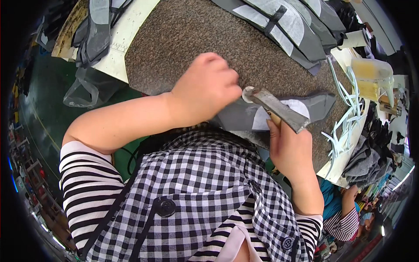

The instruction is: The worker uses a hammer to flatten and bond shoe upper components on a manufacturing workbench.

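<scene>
My right hand grips a hammer by its pale handle. The metal head is tilted over a dark grey flat piece with white patches, which lies along the near edge of the brown mat. Curled into a fist, my left hand hovers above the left part of that piece, close to the round face of the hammer head. Whatever its fingers may hold is hidden, and the hand is slightly blurred.
Bundles of grey pieces tied with black strips lie on the mat at the far right; another bundle is far left. Pale blue strips and a yellowish clear container sit at the right. Another person's arm shows lower right.
</scene>
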Available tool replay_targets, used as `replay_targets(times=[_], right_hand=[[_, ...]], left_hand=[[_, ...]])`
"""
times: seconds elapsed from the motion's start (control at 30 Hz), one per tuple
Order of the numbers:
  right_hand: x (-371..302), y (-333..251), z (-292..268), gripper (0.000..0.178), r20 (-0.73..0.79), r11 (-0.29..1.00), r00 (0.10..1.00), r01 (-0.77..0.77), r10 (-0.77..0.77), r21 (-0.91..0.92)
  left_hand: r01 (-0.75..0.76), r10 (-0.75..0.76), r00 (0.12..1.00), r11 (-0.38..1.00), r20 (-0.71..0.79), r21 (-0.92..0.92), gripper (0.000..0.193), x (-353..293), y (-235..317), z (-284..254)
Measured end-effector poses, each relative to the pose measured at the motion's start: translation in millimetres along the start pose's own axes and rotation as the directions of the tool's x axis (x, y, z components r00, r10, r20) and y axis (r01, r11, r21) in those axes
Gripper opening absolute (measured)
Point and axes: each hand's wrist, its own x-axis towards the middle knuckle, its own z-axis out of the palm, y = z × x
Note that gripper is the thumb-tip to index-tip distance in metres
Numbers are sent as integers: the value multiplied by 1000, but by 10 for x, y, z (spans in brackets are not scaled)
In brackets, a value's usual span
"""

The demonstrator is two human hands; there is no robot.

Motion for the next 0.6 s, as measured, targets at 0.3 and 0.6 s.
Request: replay_targets(times=[0.3, 0.6], right_hand=[[61, 10, -14, 18, -14, 999, 999, 33, -33, 37], [95, -19, -23, 13, -44, 999, 999, -9, 11, 50]], left_hand=[[278, -279, 960, 956, 4, -97, 11, -62, 189, 82], [278, -332, 930, 917, -160, -285, 18, -265, 152, 158]])
